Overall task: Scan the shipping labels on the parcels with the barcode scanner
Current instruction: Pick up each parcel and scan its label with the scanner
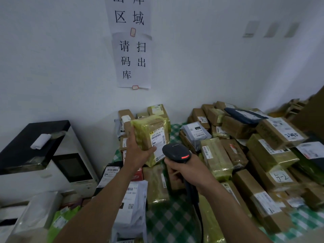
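Note:
My left hand (pixel 135 149) grips a parcel (pixel 147 132) wrapped in yellow-green tape, held up above the pile with its white shipping label (pixel 158 140) facing me. My right hand (pixel 188 170) holds a black barcode scanner (pixel 176 152) by its handle. The scanner head sits just below and right of the label, a red light glowing on its back. Its dark cable (pixel 197 206) hangs down below my wrist.
Many cardboard and taped parcels (pixel 259 141) are heaped on a green checked tablecloth (pixel 171 218) to the right and behind. Grey and green mailer bags (pixel 130 204) lie lower left. A white printer with a black top (pixel 43 151) stands at left. Paper signs (pixel 133 60) hang on the wall.

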A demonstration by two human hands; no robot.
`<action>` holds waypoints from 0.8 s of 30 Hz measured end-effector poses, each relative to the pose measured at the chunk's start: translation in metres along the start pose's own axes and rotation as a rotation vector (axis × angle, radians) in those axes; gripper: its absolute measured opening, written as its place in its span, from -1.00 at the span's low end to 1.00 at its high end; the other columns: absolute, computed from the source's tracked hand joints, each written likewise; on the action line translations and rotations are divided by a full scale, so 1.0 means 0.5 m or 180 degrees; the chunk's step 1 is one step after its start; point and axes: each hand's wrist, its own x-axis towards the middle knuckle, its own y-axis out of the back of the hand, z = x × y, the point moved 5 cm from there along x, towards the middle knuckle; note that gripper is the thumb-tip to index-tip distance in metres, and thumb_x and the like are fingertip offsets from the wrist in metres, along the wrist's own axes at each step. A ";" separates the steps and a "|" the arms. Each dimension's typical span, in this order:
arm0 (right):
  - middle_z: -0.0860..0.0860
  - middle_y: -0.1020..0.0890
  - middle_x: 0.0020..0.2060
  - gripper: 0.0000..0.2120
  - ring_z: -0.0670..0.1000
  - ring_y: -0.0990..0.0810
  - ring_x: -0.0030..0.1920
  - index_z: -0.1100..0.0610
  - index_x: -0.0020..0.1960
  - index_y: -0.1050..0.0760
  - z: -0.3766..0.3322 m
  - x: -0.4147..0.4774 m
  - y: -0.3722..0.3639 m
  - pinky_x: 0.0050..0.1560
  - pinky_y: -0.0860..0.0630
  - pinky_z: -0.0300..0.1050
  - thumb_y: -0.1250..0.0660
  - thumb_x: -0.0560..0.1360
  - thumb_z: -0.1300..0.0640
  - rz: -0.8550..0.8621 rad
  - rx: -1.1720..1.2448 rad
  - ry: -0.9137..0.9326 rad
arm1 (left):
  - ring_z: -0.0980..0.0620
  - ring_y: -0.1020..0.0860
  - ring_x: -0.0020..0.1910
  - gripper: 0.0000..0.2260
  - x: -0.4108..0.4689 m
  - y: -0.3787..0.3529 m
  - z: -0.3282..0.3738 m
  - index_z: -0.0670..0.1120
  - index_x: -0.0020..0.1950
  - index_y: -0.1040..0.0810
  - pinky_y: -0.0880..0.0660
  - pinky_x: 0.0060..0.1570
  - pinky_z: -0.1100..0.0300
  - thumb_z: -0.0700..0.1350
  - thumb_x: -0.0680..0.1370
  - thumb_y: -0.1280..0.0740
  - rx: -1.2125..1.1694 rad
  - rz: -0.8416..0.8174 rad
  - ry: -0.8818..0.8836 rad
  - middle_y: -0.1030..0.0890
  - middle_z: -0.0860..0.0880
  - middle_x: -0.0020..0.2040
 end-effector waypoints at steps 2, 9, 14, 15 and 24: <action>0.04 -0.69 -0.33 -0.84 -0.02 -0.66 -0.35 0.10 -0.04 -0.66 0.001 -0.002 -0.001 -0.30 -0.53 -0.14 -0.53 0.51 0.02 -0.0015 -0.0009 -0.0017 | -0.03 -0.39 0.50 0.18 0.005 -0.001 -0.009 0.23 0.66 0.04 -0.49 0.36 -0.21 0.12 0.26 -0.68 -0.0006 -0.0002 0.0020 -0.36 0.00 0.54; 0.02 -0.67 -0.34 -0.84 -0.02 -0.67 -0.35 0.10 0.03 -0.66 -0.001 -0.004 0.003 -0.32 -0.53 -0.17 -0.53 0.52 0.05 -0.0019 0.0104 -0.0025 | 0.02 -0.40 0.49 0.10 -0.004 -0.001 -0.008 0.34 0.60 0.00 -0.53 0.31 -0.08 -0.05 0.32 -0.69 -0.0127 -0.0039 -0.0049 -0.38 0.03 0.52; 0.03 -0.69 -0.30 -0.85 0.02 -0.65 -0.31 0.14 0.01 -0.66 0.001 0.011 0.005 -0.23 -0.51 -0.07 -0.52 0.52 0.07 -0.0060 0.0317 -0.0042 | 0.02 -0.47 0.41 0.12 -0.003 -0.008 -0.014 0.24 0.66 0.02 -0.57 0.26 -0.09 -0.08 0.35 -0.68 -0.0539 -0.0106 0.0261 -0.43 0.07 0.49; 0.03 -0.68 -0.30 -0.84 0.02 -0.64 -0.30 0.15 0.01 -0.66 -0.001 0.017 0.007 -0.22 -0.51 -0.06 -0.52 0.53 0.07 -0.0030 0.0436 -0.0057 | 0.01 -0.51 0.35 0.07 -0.001 -0.011 -0.018 0.20 0.66 -0.03 -0.59 0.22 -0.06 -0.11 0.37 -0.67 -0.0713 -0.0076 0.0376 -0.48 0.09 0.42; 0.03 -0.68 -0.18 -0.74 -0.02 -0.63 -0.27 0.14 0.13 -0.64 -0.105 0.148 0.068 -0.28 -0.51 -0.11 -0.56 0.48 0.10 0.0322 0.1285 0.0193 | -0.01 -0.67 0.18 -0.16 0.104 -0.069 0.013 0.23 0.51 -0.32 -0.68 0.04 -0.12 0.00 0.35 -0.68 -0.1425 0.0023 0.0812 -0.66 0.07 0.27</action>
